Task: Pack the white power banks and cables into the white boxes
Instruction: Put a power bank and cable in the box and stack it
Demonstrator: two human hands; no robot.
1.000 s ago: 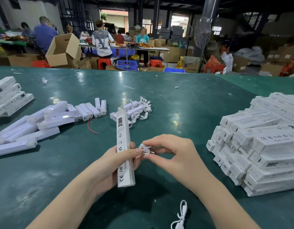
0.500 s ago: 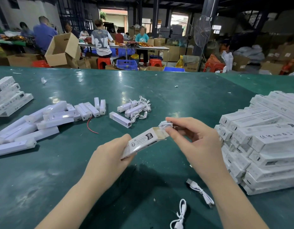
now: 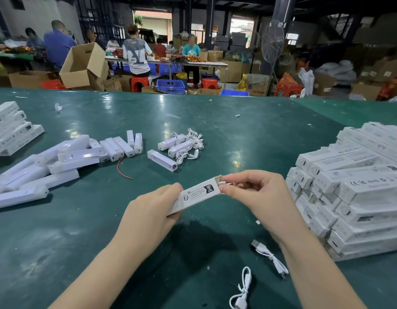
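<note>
Head view, white box (image 3: 196,195) tilted up-right (lengthwise)

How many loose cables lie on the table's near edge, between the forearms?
2. One cable lies beside the right forearm, its USB plug pointing away. The other cable lies coiled nearer the bottom edge. More sit tangled farther back; none seems hidden here.

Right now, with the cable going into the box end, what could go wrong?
1. The coiled white cable sits only at the open end of the slim white cardboard box, pinched by the right hand; it could snag or spring out.
2. The left hand grips only the far end, so the box may twist.
</note>
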